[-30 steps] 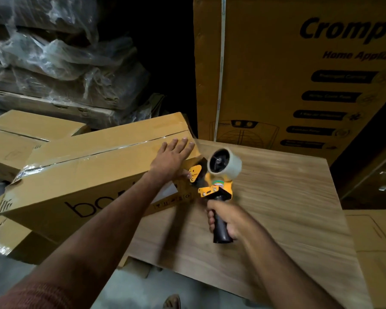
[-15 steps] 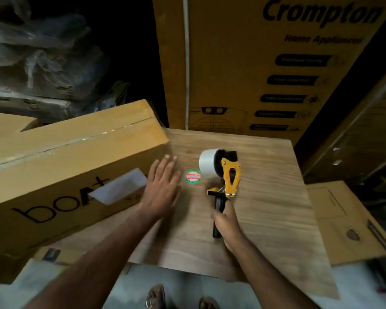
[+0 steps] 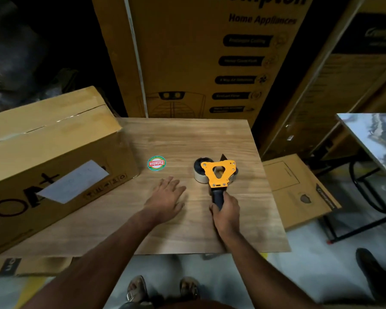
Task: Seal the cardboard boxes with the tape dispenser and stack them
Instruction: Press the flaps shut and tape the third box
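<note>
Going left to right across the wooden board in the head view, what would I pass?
cardboard box → round sticker → left hand → tape dispenser, its black handle held by the right hand.

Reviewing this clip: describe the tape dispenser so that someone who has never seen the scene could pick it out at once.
Find the wooden board in the middle, with a long cardboard box lying on its left part. The tape dispenser lies right of centre on the board, its black handle gripped by the right hand. Its yellow-orange frame and pale tape roll set it apart from the flat round sticker nearby.
</note>
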`<action>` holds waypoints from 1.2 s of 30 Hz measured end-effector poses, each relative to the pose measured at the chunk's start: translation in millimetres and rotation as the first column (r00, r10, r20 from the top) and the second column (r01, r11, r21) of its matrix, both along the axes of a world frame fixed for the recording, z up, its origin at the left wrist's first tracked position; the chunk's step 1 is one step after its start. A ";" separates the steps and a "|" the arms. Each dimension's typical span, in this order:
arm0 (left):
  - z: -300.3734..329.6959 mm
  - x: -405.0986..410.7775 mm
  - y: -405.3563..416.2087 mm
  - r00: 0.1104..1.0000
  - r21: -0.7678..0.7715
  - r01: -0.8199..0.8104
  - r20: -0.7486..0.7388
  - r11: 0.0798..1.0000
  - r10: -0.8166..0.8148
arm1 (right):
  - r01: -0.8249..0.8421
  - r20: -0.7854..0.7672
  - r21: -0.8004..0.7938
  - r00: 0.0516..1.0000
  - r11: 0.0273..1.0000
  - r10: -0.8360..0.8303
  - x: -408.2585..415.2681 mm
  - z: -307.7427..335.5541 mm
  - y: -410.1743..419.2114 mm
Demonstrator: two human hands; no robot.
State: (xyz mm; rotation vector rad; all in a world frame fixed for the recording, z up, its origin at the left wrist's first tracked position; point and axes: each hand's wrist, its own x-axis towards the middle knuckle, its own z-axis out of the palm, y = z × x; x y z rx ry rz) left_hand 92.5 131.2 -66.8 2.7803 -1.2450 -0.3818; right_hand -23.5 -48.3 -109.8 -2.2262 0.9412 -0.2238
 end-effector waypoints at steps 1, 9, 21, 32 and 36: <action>-0.7 1.1 3.3 1.000 -0.006 -0.005 -0.003 1.000 0.005 | 0.001 0.029 -0.084 1.000 0.996 0.002 -2.5 -0.7 0.3; 23.2 28.7 20.5 0.987 -0.224 -0.023 0.152 0.974 0.059 | -0.155 0.329 -0.266 0.913 0.951 0.240 16.6 31.0 29.0; 120.2 123.2 73.8 0.685 -0.398 -0.499 0.362 0.770 0.632 | -0.700 0.253 -0.151 0.655 0.698 0.712 100.3 93.1 96.1; 119.0 127.8 89.9 0.758 -0.084 -0.558 0.352 0.825 0.548 | -0.744 0.292 -0.182 0.584 0.643 0.757 124.1 125.1 113.9; 136.5 98.5 96.6 0.836 -0.130 -0.456 0.276 0.880 0.474 | -0.607 0.469 -0.210 0.625 0.767 0.624 132.0 143.0 129.1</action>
